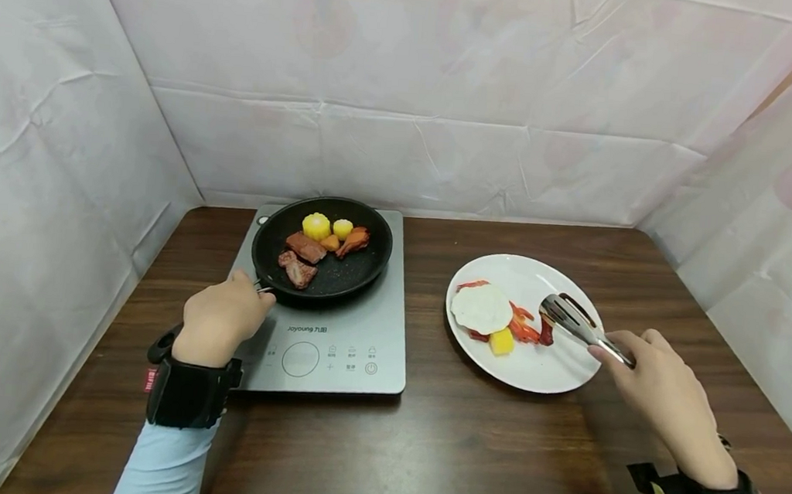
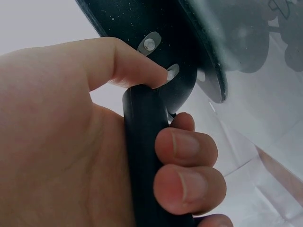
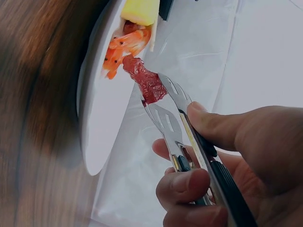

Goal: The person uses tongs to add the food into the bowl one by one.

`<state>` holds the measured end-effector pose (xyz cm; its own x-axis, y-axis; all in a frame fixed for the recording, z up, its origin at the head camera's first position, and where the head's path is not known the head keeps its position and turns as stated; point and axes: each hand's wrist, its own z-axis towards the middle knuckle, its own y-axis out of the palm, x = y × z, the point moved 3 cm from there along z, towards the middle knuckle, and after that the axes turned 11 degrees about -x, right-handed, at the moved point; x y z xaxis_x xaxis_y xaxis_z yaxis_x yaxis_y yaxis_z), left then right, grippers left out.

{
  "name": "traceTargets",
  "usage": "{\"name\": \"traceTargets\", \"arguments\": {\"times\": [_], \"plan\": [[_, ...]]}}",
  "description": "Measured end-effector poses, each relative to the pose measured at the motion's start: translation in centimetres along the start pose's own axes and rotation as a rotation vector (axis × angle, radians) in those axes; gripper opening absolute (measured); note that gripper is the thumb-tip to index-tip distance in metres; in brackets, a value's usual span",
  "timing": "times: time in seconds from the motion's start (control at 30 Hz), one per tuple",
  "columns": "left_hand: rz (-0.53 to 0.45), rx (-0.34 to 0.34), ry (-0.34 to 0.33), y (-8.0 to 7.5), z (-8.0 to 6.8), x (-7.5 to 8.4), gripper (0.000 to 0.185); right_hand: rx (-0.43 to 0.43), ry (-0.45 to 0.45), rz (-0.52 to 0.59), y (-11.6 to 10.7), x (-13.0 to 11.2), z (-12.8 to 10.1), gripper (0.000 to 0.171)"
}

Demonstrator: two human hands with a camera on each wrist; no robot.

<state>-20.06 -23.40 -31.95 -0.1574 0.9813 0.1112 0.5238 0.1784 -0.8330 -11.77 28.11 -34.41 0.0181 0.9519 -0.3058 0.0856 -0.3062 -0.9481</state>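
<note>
- Behind and beside the work, pale creased sheeting (image 1: 383, 60), hanging on three sides.
- Below that, dark wood-grain bench (image 1: 462, 469), bearing everything else.
- Left on the bench, flat silver cooker (image 1: 372, 319), printed with touch controls toward its near edge.
- Right of the cooker and well apart from it, round white plate (image 1: 546, 374), partly filled.
- Over the cooker's far half, black frying pan (image 1: 359, 271).
- At the pan, left hand (image 1: 226, 319), fingers curled round the black handle (image 2: 144, 161); steadies the pan, by the look of it.
- Just beside the plate's right edge, right hand (image 1: 667, 396), gripping metal tongs (image 1: 581, 329).
- On the plate's left half, round white egg-like piece (image 1: 482, 310), with shrimp-like pieces (image 1: 524, 325) and a yellow block (image 1: 501, 341) beside it.
- Inside the pan, two browned meat chunks (image 1: 305, 248), a wing-like piece (image 1: 354, 241), two corn-like pieces (image 1: 316, 226) and a small orange bit (image 1: 329, 242).
- Between the tongs' tips, dark red meat strip (image 3: 149, 87), over the plate, one end at the shrimp-like pieces. Looks like placing or picking up at the plate; cannot tell which. Calls next for a steady, light squeeze: for placing, low tips and a small release; for lifting, a firmer pinch before any carry.
</note>
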Motion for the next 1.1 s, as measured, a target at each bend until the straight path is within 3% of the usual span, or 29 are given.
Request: {"name": "traceTargets", "arguments": {"times": [0.27, 0.73, 1.1], "plan": [[-0.017, -0.012, -0.001, 0.4, -0.3, -0.2, 0.061, 0.023, -0.038, 0.001, -0.2, -1.2, 0.2, 0.046], [-0.021, 0.024, 0.021, 0.0, -0.2, 0.4, 0.060, 0.071, -0.068, 0.012, -1.1, -3.6, 0.9, 0.046], [0.009, 0.038, 0.030, 0.2, -0.4, 0.0, 0.059, 0.099, -0.123, 0.012, -1.5, -6.0, 1.8, 0.044]]}}
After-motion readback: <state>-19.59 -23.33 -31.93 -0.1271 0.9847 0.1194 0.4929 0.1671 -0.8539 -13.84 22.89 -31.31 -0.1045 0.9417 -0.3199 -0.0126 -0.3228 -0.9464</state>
